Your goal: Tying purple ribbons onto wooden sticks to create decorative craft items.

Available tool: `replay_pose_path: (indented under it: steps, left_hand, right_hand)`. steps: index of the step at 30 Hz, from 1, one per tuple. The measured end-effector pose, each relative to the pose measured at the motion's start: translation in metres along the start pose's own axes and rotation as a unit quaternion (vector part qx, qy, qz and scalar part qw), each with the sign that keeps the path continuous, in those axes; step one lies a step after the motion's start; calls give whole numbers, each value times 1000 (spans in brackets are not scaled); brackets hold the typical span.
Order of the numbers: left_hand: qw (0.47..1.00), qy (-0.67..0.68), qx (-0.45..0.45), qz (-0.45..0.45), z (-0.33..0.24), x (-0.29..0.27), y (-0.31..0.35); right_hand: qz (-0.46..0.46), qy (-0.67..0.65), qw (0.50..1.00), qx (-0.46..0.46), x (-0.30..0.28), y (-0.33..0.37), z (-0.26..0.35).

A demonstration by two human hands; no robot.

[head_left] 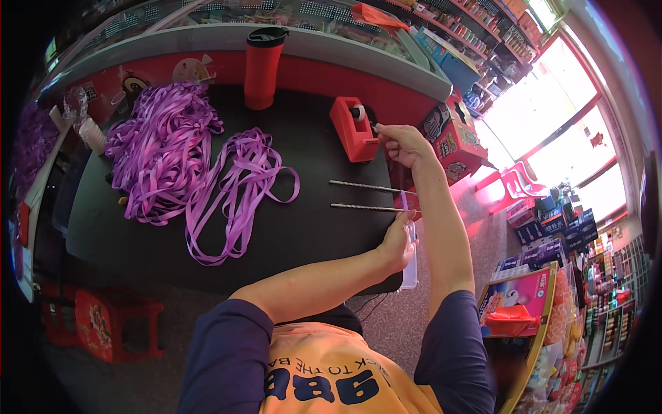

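My right hand (407, 143) is at the right end of a red tape dispenser (355, 134), its thumb and fingertips pinched on the end of the clear tape. A small white tape roll (357, 112) sits in the dispenser. Closer to me, my left hand (398, 243) is closed at the table's right edge, with its fingertips on a short stretch of purple ribbon (405, 200). That ribbon crosses two thin twisted metal rods (364, 207), which lie parallel and point left over the black table (303, 234). My right forearm hides the rods' right ends.
A big heap of purple ribbon (162, 152) and a looser looped bundle (241, 186) cover the table's left side. A red tumbler (263, 72) stands at the back by a glass display counter (214, 45). Stacked paper cups (92, 136) are far left. A red stool (103, 324) stands below.
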State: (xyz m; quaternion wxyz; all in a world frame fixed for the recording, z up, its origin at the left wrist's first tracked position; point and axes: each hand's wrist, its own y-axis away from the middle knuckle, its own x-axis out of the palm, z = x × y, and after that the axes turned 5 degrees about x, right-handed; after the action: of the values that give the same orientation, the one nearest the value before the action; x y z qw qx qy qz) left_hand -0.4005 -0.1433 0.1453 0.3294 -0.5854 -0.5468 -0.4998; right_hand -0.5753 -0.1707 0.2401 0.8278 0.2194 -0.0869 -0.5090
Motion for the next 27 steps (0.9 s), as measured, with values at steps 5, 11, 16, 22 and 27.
replay_pose_path:
  steps: [5, 11, 16, 22, 27]
  left_hand:
    - [1000, 0, -13, 16, 4, -4, 0]
    - [1000, -13, -11, 19, 4, -8, -6]
    - [1000, 4, 7, 26, 2, -4, -2]
    - [1000, -11, -3, -1, 2, -4, -3]
    - [1000, 6, -10, 20, 1, -4, 3]
  right_hand:
    - [8, -25, 1000, -9, -6, 21, -24]
    - [5, -22, 1000, -16, -3, 18, -41]
    - [-43, 35, 996, -65, 2, 13, -43]
    - [-148, 288, 920, -218, 7, 11, -42]
    - [-221, 447, 842, -206, 5, 23, -60]
